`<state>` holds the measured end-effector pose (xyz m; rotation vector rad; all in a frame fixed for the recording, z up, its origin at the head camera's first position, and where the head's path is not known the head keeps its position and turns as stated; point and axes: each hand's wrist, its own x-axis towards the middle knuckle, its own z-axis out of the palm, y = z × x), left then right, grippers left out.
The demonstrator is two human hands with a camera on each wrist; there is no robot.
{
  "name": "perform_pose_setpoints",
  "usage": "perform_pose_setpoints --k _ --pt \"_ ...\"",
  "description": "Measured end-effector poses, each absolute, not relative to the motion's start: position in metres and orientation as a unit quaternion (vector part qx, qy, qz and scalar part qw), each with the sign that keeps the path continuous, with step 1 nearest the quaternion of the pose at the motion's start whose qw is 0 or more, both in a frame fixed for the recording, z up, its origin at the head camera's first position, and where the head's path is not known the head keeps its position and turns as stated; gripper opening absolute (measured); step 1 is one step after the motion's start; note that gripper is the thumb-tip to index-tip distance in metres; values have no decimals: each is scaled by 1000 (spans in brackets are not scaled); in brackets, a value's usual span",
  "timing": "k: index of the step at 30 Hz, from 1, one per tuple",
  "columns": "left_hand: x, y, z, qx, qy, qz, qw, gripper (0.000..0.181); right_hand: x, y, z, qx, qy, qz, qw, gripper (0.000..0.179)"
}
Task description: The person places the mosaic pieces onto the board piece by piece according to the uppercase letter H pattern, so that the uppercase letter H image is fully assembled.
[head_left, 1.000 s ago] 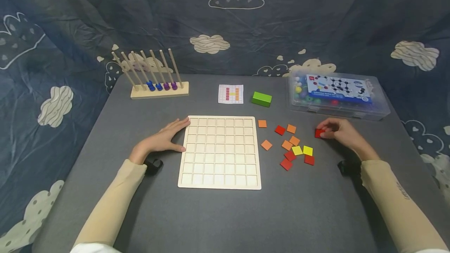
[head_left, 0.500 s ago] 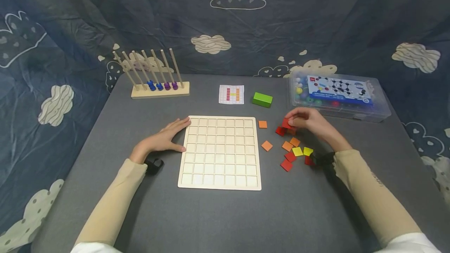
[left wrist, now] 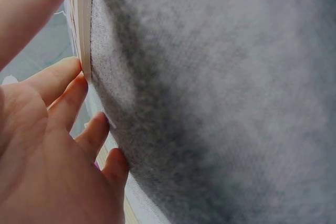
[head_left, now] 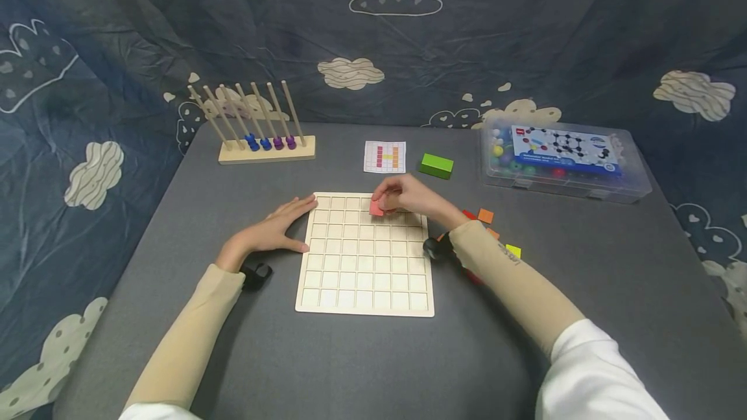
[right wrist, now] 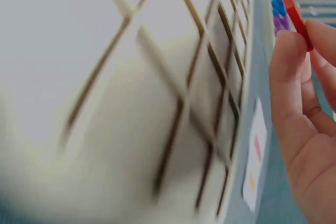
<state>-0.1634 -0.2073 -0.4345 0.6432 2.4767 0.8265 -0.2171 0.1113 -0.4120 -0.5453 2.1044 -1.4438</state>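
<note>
My right hand (head_left: 408, 196) pinches a red square tile (head_left: 377, 207) over the far rows of a wooden grid board (head_left: 364, 309). In the right wrist view, thumb and fingertips grip that tile (right wrist: 295, 18) by one end, above the board's cells. My left hand (head_left: 271, 229) rests against the board's left edge, thumb and fingers spread out; the left wrist view shows its fingertips touching the board's side (left wrist: 84, 24). To the right of the board lie loose orange, yellow and red tiles, among them an orange tile (head_left: 485, 215) and a yellow tile (head_left: 513, 251). My right forearm covers several of them.
Behind the board lie a printed pattern card (head_left: 384, 157) and a green block (head_left: 436, 166). A peg stand with blue and purple beads (head_left: 266, 153) is at back left. A clear plastic box (head_left: 565, 157) of coloured balls stands at back right.
My right hand, holding the red tile, has moved left from beside the plastic box, across the loose tiles, to above the board. The left hand has stayed at the board's edge.
</note>
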Motion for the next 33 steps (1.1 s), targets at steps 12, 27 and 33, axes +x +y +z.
perform_pose_setpoints --k 12,27,33 --pt "-164 -205 -436 223 899 298 231 96 -216 51 -421 -234 883 -362 187 12" --pt "-164 -204 -437 219 901 296 230 97 -217 78 -413 -223 830 -461 223 11" --pt "-164 -206 -437 226 897 306 224 97 -223 144 -410 -197 774 -539 268 24"
